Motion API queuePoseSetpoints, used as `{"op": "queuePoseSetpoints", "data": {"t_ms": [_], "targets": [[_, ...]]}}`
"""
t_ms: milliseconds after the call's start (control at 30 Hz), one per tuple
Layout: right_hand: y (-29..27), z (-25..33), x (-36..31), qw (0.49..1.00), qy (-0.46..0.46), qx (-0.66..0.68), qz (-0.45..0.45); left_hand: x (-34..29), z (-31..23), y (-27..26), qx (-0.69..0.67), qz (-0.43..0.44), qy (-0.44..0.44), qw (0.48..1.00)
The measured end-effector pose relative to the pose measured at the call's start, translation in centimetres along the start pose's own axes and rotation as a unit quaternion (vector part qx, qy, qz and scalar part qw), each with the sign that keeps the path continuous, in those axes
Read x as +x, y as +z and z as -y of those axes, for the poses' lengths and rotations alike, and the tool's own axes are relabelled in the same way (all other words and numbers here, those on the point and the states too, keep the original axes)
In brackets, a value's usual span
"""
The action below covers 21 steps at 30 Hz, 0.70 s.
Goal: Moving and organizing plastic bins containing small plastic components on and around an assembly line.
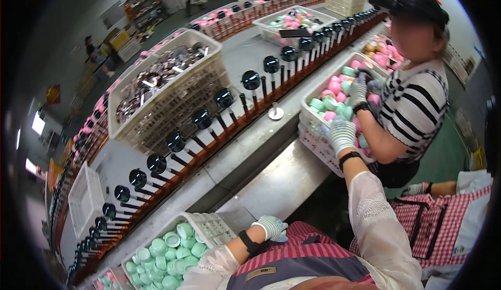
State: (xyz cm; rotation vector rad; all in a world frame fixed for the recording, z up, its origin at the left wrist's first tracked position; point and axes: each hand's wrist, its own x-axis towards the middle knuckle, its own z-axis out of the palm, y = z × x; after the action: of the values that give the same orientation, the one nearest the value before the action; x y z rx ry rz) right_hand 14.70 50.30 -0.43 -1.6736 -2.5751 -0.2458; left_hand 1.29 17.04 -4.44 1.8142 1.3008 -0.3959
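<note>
My right hand (342,135), in a striped glove, reaches out to a white crate (322,141) of pink and mint-green rounded cups (330,102). Its fingertips are at the cups, and I cannot make out whether they grip one. Close to my body, my left hand (271,228) wears a similar glove and rests by my striped apron (313,258). Its fingers are curled in, so whatever they may hold is hidden. Left of that hand stands a white crate (209,227) of mint-green cups (169,251).
A curved line carries glossy dark round pieces (223,98) on upright pegs. A white disc with a peg (275,113) sits on the metal ledge. Inside the line is a basket (172,102) of shiny parts. A co-worker (417,97) stands at the right; another person's checked apron (417,227) shows nearby.
</note>
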Motion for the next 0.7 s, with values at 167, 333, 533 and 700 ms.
{"op": "queuePoseSetpoints", "data": {"t_ms": [167, 333, 533, 700], "targets": [[1.9, -0.4, -0.6, 0.997, -0.016, 0.01, -0.071, -0.6, -0.5, 1.3, -0.004, -0.011, 0.0, 1.0], [0.4, -1.7, -2.7, 0.996, 0.005, 0.002, -0.087, -0.9, -1.9, 0.8, 0.019, 0.0, 0.004, 1.0], [0.4, -2.0, -2.5, 0.997, 0.042, -0.011, -0.065, -0.5, -1.6, 0.2, 0.021, -0.013, 0.011, 1.0], [0.7, -2.3, -1.4, 0.998, 0.026, -0.02, -0.044, 0.1, -0.6, -0.1, 0.017, -0.017, 0.031, 0.999]]}}
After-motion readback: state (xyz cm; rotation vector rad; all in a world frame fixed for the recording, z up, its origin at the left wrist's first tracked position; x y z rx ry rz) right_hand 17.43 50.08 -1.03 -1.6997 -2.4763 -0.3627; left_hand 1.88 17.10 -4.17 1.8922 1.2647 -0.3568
